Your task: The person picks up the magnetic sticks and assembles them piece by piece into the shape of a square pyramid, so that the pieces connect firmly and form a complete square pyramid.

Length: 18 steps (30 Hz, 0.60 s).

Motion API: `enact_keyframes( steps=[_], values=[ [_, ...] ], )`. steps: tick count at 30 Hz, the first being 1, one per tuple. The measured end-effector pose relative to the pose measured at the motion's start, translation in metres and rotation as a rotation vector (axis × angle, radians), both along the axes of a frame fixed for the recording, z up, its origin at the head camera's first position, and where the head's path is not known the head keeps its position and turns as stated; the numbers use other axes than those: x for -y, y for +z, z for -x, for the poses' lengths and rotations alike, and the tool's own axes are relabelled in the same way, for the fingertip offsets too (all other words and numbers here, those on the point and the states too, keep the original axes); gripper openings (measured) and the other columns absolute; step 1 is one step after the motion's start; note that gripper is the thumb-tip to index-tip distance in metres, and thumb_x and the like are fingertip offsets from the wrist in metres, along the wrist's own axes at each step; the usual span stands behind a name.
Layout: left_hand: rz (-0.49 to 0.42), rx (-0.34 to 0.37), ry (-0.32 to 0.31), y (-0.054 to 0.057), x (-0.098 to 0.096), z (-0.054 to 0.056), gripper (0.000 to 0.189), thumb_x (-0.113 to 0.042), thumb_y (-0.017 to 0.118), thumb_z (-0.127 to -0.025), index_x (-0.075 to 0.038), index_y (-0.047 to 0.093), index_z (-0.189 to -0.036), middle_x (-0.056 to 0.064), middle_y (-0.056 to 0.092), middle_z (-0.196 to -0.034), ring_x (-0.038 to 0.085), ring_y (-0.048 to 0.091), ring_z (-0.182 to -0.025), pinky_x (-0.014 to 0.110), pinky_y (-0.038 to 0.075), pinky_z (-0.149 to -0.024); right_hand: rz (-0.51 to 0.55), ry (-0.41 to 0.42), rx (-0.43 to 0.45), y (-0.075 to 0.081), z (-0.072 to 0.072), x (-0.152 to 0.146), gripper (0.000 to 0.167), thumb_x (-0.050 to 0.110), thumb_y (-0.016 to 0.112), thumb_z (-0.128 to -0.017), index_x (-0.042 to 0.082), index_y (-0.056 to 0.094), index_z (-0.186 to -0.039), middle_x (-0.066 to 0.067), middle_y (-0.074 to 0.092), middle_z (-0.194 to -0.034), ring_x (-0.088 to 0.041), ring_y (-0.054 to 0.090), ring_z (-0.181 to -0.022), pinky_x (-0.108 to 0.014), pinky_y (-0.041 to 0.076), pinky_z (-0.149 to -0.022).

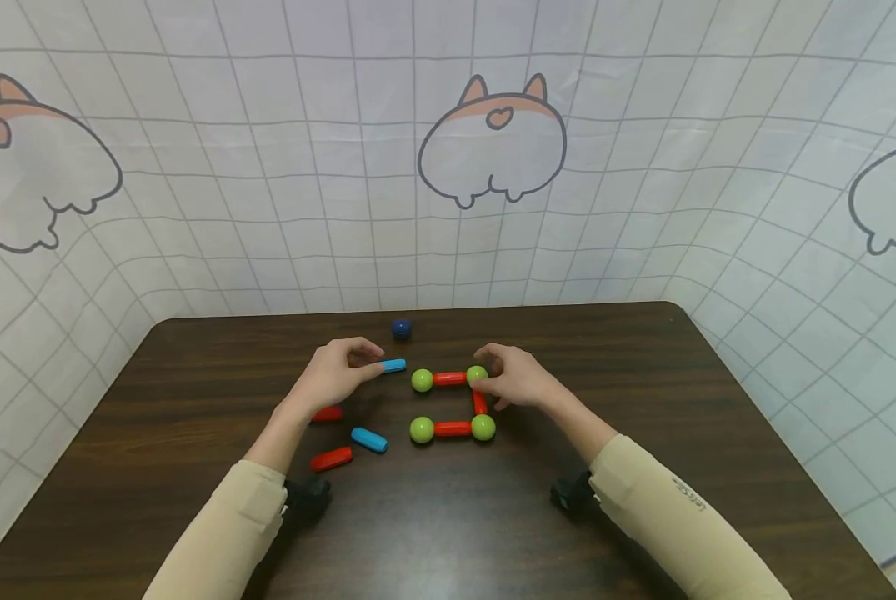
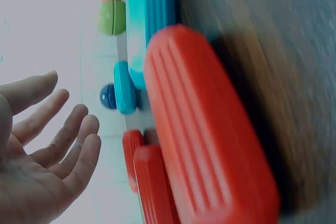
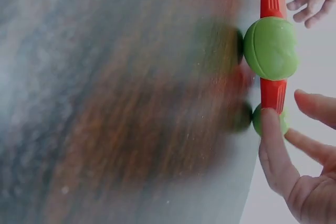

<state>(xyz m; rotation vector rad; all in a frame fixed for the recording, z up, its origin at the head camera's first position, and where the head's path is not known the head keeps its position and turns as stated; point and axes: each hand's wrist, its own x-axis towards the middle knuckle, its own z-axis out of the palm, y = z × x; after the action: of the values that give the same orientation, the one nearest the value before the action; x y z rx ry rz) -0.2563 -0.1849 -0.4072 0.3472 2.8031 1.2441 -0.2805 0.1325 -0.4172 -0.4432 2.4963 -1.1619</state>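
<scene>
My left hand point(image 1: 337, 368) hovers by a light-blue rod point(image 1: 394, 365); in the left wrist view its fingers are loosely bent with nothing between them. Green balls and red rods form a three-sided frame, its gap facing left. At its far right corner, a green ball point(image 1: 476, 372) sits between the thumb and forefinger of my right hand point(image 1: 518, 377). In the right wrist view the thumb point(image 3: 317, 106) stands apart from that ball, while a lower finger point(image 3: 273, 140) overlaps it and the red rod beside it. The near right green ball point(image 1: 483, 427) joins two red rods.
Left of the frame lie another light-blue rod point(image 1: 369, 440), a red rod point(image 1: 331, 459) and a second red rod point(image 1: 328, 413) partly behind my left wrist. A dark-blue ball point(image 1: 401, 329) is near the far edge of the dark wooden table point(image 1: 448, 525). A patterned white curtain point(image 1: 342, 208) surrounds the table.
</scene>
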Motion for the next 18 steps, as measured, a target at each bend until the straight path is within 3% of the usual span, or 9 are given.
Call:
enact_keyframes(
  steps=[4, 9, 18],
  values=[
    [-0.026, 0.002, 0.039, -0.002, 0.011, 0.000, 0.027, -0.021, 0.068, -0.101, -0.008, 0.070, -0.125, 0.008, 0.070, -0.115, 0.027, 0.064, -0.103, 0.046, 0.052, -0.086, -0.009, 0.022, -0.008, 0.000, 0.001, 0.002, 0.043, 0.015, 0.068, -0.100, 0.005, 0.060, -0.141, -0.026, 0.057, -0.133, -0.021, 0.071, -0.079, -0.037, 0.061, -0.067],
    [-0.028, 0.011, 0.075, -0.004, 0.022, 0.000, 0.029, -0.020, 0.067, -0.102, -0.005, 0.068, -0.127, 0.011, 0.070, -0.118, 0.030, 0.064, -0.107, 0.047, 0.052, -0.088, -0.021, 0.015, -0.004, 0.001, 0.002, 0.000, 0.035, 0.013, 0.068, -0.101, 0.005, 0.064, -0.135, -0.024, 0.057, -0.134, -0.022, 0.071, -0.084, -0.036, 0.061, -0.067],
    [0.029, 0.029, 0.098, -0.006, 0.038, 0.002, 0.030, -0.017, 0.065, -0.102, -0.001, 0.067, -0.127, 0.016, 0.069, -0.122, 0.035, 0.063, -0.111, 0.050, 0.052, -0.090, -0.092, -0.002, -0.034, -0.002, 0.002, -0.010, 0.026, 0.014, 0.068, -0.100, 0.007, 0.065, -0.125, -0.018, 0.063, -0.121, -0.022, 0.067, -0.065, -0.035, 0.058, -0.064]
  ],
)
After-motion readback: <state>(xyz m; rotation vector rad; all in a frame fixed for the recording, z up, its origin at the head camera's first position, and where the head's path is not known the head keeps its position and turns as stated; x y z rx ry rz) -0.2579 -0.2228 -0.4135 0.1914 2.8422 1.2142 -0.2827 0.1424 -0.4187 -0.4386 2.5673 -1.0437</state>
